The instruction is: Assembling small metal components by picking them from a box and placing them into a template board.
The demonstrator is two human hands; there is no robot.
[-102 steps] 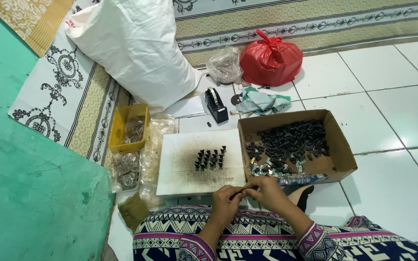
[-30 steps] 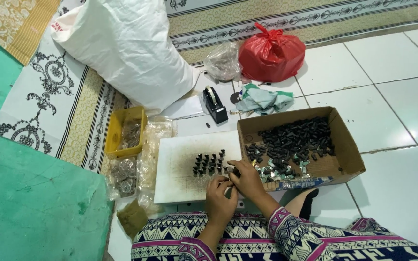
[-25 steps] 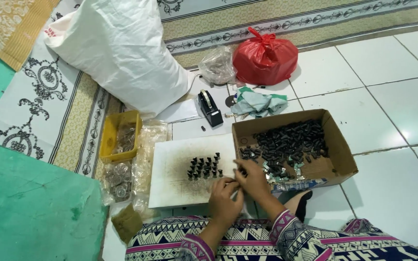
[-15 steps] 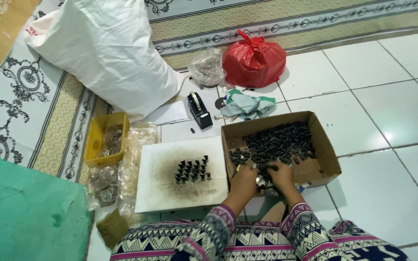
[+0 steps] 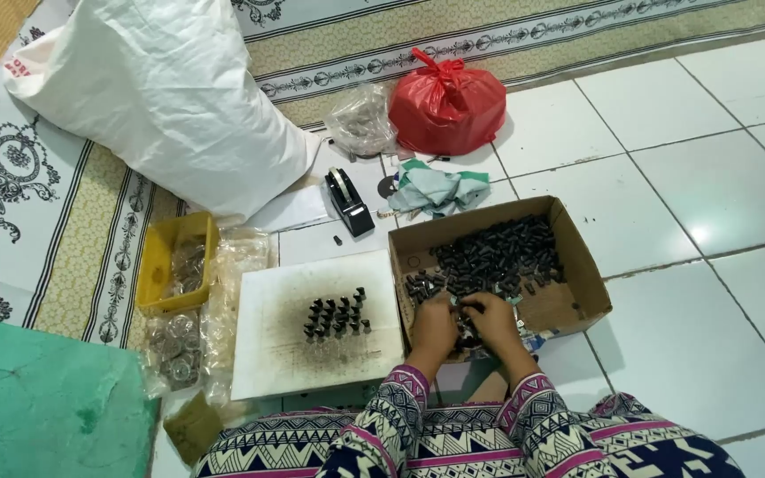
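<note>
I see both of my hands down inside the cardboard box (image 5: 577, 292) on the floor. My left hand (image 5: 434, 320) and my right hand (image 5: 491, 317) are close together, near the front wall of the box, right on the pile of little black caps (image 5: 498, 258). The fingers are curled down into the pile. I cannot tell if either hand has a cap pinched yet, because the fingers hide it.

The caps look small, hard and light. I think they will not bend or break if I squeeze them. They look smooth, so one could slip and roll away. I would take one by its round sides, with the thumb and one finger.

Just left of the box lies a white board (image 5: 267, 354). A small group of caps (image 5: 338, 316) stands upright on it in short rows.

Further left is a yellow tray (image 5: 154, 265) with clear bags. Behind the box are a black tape holder (image 5: 347, 202), a red bag (image 5: 447, 104) and a big white sack (image 5: 161, 97).
</note>
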